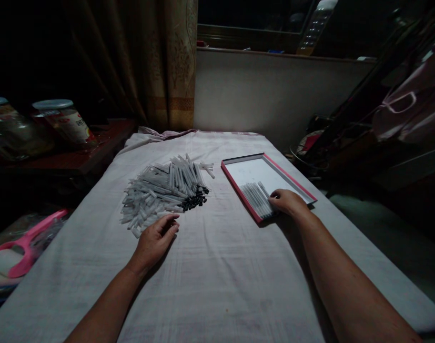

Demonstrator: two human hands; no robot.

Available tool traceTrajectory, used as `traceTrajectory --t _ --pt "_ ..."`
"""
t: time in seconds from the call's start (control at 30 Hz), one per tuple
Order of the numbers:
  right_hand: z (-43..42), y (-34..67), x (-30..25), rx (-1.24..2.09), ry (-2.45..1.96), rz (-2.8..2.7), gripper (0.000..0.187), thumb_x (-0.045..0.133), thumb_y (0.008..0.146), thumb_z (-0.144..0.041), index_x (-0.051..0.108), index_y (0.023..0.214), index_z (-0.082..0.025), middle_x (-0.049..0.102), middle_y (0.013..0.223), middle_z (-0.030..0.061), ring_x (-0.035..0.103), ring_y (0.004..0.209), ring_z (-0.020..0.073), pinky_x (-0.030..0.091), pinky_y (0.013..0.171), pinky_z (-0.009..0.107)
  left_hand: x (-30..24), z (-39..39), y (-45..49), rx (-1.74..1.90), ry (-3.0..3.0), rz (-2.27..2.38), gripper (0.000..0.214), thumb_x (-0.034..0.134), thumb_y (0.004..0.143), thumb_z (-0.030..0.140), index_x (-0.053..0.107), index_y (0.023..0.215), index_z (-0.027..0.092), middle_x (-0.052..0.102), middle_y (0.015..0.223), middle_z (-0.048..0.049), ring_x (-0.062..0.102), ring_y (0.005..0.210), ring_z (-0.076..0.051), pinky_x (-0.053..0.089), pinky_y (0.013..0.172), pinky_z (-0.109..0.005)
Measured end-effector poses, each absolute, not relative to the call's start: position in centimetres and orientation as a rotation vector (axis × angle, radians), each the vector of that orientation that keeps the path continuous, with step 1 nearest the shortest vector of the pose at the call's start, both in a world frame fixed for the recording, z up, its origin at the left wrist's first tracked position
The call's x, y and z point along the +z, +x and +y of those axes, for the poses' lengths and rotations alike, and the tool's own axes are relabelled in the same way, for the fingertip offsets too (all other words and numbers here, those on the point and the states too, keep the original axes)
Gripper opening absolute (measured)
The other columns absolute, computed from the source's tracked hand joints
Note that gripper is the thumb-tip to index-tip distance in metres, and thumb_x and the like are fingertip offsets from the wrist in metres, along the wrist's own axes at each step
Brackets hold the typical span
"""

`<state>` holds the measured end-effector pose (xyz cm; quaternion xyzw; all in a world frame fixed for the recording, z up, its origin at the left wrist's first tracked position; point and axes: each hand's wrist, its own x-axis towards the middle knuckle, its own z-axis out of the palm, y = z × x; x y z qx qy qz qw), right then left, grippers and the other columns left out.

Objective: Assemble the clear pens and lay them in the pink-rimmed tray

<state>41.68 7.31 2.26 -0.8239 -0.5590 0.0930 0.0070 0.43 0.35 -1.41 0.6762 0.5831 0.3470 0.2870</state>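
Note:
A heap of thin pale sticks with black ends [165,192] lies on a cloth-covered table [217,267]. My left hand [153,242] rests palm down on the cloth just below the heap, fingers loosely stretched, holding nothing. To the right sits a shallow red-edged tray [253,170] with a white floor. A row of the same sticks [257,199] lies side by side in its near end. My right hand [288,202] lies on the tray's near corner, fingertips touching that row, fingers curled down onto it.
Two lidded glass jars [65,121] stand on a dark wooden shelf at the left. A pink plastic tool [26,243] lies on bags at the lower left. A curtain [167,66] hangs behind the table. Dark clutter and pink fabric [410,109] fill the right side.

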Motion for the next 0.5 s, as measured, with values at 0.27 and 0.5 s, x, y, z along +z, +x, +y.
traceTrajectory --t 0.27,0.5 --pt "6.83 41.65 2.59 0.303 -2.545 -1.865 0.032 0.053 0.085 -0.034 0.078 0.103 -0.023 0.076 0.102 0.0101 0.070 0.091 0.0254 0.045 0.068 0.030 -1.58 0.33 0.30 0.911 1.844 1.591 0.040 0.055 0.085 0.051 0.070 0.110 0.022 0.076 0.099 -0.0057 0.071 0.090 -0.022 0.057 0.082 -0.033" --pt "7.38 41.99 3.11 0.263 -2.612 -1.860 0.034 0.052 0.086 -0.033 0.078 0.105 -0.023 0.075 0.108 0.0129 0.069 0.095 0.0286 0.046 0.068 0.032 -1.39 0.38 0.29 0.904 1.881 1.592 0.038 0.056 0.085 0.049 0.070 0.108 0.023 0.076 0.097 -0.0047 0.071 0.088 -0.022 0.056 0.083 -0.034"
